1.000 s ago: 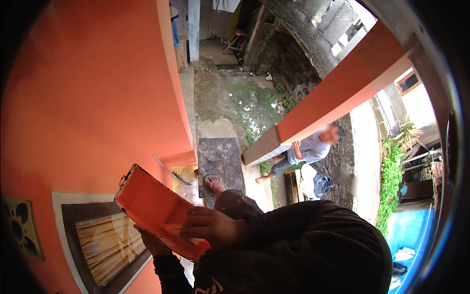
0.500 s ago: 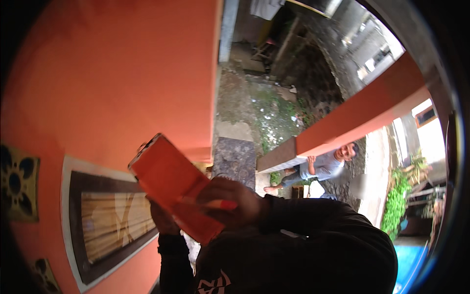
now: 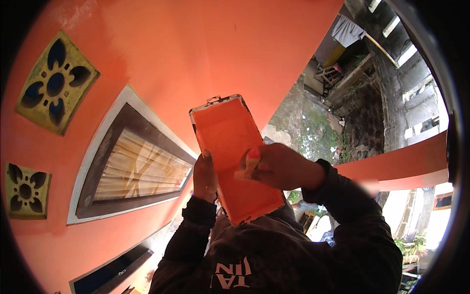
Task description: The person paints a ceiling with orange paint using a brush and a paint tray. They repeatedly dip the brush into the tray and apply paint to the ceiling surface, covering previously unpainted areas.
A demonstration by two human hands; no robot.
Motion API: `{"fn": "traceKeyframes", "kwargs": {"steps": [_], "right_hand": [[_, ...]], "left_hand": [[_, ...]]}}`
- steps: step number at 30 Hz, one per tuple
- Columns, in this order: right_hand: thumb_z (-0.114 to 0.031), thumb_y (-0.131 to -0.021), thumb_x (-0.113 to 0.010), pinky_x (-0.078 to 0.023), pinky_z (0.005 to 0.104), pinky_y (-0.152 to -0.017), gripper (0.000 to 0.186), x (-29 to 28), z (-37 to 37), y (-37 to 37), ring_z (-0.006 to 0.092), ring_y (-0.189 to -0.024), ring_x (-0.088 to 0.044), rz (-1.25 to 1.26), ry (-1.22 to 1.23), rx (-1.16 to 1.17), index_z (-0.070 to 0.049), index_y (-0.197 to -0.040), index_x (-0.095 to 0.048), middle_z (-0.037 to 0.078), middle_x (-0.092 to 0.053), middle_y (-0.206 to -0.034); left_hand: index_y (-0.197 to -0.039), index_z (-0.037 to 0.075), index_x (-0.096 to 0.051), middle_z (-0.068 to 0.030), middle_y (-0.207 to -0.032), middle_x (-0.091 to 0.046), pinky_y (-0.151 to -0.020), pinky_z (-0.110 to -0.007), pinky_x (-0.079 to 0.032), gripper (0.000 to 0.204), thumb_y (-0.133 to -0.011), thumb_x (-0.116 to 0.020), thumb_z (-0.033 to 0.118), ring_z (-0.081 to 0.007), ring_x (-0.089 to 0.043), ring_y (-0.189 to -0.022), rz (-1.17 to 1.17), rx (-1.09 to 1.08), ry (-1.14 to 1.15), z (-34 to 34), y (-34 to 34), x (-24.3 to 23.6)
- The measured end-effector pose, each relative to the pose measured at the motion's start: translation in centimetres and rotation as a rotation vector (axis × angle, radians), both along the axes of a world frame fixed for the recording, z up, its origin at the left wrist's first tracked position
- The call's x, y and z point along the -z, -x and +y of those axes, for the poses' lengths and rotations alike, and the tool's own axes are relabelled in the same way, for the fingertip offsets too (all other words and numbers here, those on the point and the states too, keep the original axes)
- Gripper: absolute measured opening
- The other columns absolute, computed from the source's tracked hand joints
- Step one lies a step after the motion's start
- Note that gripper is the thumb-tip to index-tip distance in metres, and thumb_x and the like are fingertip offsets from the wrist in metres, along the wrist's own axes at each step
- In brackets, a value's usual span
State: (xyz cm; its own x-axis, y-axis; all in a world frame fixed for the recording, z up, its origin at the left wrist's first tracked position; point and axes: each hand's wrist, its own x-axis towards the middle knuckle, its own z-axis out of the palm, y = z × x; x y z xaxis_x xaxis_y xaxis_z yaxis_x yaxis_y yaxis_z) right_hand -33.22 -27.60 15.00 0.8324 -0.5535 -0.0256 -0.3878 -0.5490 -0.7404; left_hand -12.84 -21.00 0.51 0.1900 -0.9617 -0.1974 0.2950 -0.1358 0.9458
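A rectangular paint tray [image 3: 227, 127] is held up in front of me. Its inside is coated in orange paint, and its dark rim is chipped, with a wire catch at the far end. My left hand [image 3: 204, 182] grips the tray's left side, fingers partly hidden by the edge. Over the tray's right half, my right hand [image 3: 289, 166] is closed on what looks like a paintbrush [image 3: 251, 165], tan with a red end. Its lower end is close to the painted surface; whether it touches I cannot tell.
An orange wall [image 3: 161, 54] rises ahead and to the left. It has a framed window [image 3: 139, 171] with a pale curtain and yellow flower-cut vent blocks [image 3: 58, 83]. An orange beam [image 3: 396, 171] crosses at right. Beyond lie mossy ground [image 3: 316, 130] and a hanging cloth [image 3: 347, 30].
My view has swung, bringing more wall and both vent blocks in. The tray now stands more upright in view. The person beside the pillar is no longer clearly visible.
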Motion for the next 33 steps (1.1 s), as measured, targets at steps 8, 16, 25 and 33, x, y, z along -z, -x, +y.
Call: {"fn": "traceKeyframes", "kwargs": {"steps": [8,16,25,33], "right_hand": [[-0.027,-0.097,-0.063,-0.053,0.0452,-0.075,0.025,0.0,-0.5,-0.2,0.0395,-0.084,-0.067,0.038,0.009,0.118,-0.002,-0.099,-0.065,0.019,-0.068,-0.089],[-0.008,-0.089,-0.072,-0.055,0.037,-0.08,0.018,1.4,-1.3,0.7,0.0304,-0.088,-0.072,-0.357,0.074,0.241,-0.003,-0.106,-0.068,0.013,-0.073,-0.094],[-0.01,-0.1,-0.067,-0.052,0.0326,-0.086,0.014,1.3,-3.0,-0.5,0.0147,-0.095,-0.066,-0.362,-0.055,0.514,0.0,-0.109,-0.063,0.008,-0.069,-0.098],[-0.007,-0.095,-0.07,-0.053,0.0346,-0.088,0.011,2.2,-4.1,-1.0,0.0223,-0.095,-0.069,-0.356,0.355,0.357,-0.004,-0.105,-0.066,0.009,-0.072,-0.103]], "left_hand": [[-0.133,-0.006,-0.053,-0.0134,-0.12,-0.068,-0.093,-0.036,-0.056,0.078,-0.107,-0.031,0.064,-0.0219,-0.068,-0.109,-0.087,-0.035,0.004,-0.3,0.0,-2.2],[-0.128,-0.004,-0.055,-0.0084,-0.105,-0.066,-0.083,-0.033,-0.054,0.076,-0.107,-0.032,0.065,-0.0158,-0.065,-0.094,-0.172,-0.011,-0.023,-0.6,-1.5,0.3],[-0.128,-0.004,-0.058,-0.0028,-0.099,-0.062,-0.075,-0.029,-0.048,0.073,-0.107,-0.038,0.063,-0.0118,-0.054,-0.085,-0.069,-0.051,0.034,0.6,-0.4,-0.5],[-0.135,-0.004,-0.056,-0.0043,-0.101,-0.064,-0.081,-0.032,-0.048,0.076,-0.105,-0.042,0.064,-0.0137,-0.056,-0.088,-0.225,-0.046,0.027,2.3,-0.7,-0.6]]}}
